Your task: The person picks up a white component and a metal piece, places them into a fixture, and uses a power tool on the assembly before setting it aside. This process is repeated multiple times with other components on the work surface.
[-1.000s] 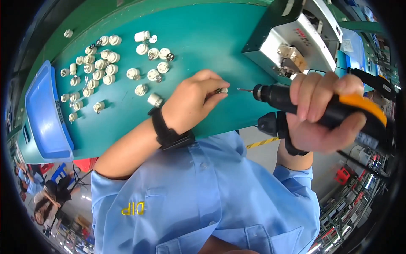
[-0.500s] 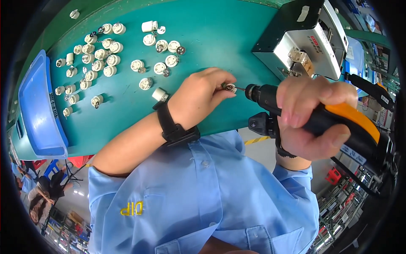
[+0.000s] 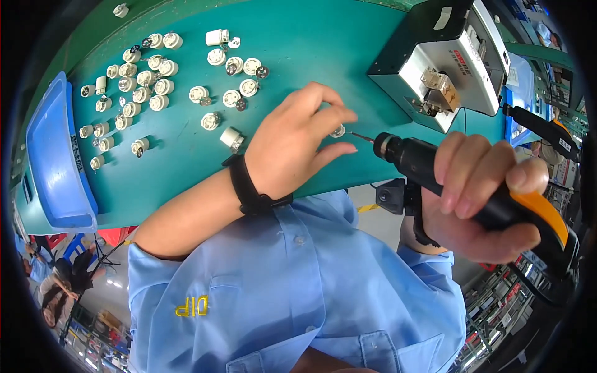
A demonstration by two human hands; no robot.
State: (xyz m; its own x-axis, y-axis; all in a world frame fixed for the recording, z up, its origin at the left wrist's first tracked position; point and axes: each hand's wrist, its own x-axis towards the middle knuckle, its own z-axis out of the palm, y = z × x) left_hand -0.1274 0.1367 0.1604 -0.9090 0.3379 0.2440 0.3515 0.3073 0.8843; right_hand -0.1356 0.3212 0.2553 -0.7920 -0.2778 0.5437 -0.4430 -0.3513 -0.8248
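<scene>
My right hand (image 3: pixel 482 199) is wrapped around a black and orange electric screwdriver (image 3: pixel 429 166), its thin bit pointing left toward my other hand. Just past the bit's tip, my left hand (image 3: pixel 295 133) has thumb and forefinger spread apart. Between those fingers shows a small round white-and-metal part (image 3: pixel 337 130), partly hidden by the hand; whether it touches a finger I cannot tell. Beside my left wrist a white cylindrical socket (image 3: pixel 232 138) lies on its side. Several similar white sockets (image 3: pixel 211 120), some with small metal discs, are spread over the green table (image 3: pixel 298 50).
A blue tray (image 3: pixel 59 180) stands at the table's left end. On the right is a black and silver machine (image 3: pixel 441 68) with a metal fixture at its front. Another black and orange tool (image 3: pixel 544 130) is beyond it. A small black camera (image 3: pixel 392 196) sits near my right wrist.
My left thumb and forefinger have parted from their pinch around the small part. The screwdriver and my right hand have drawn back to the right and toward me.
</scene>
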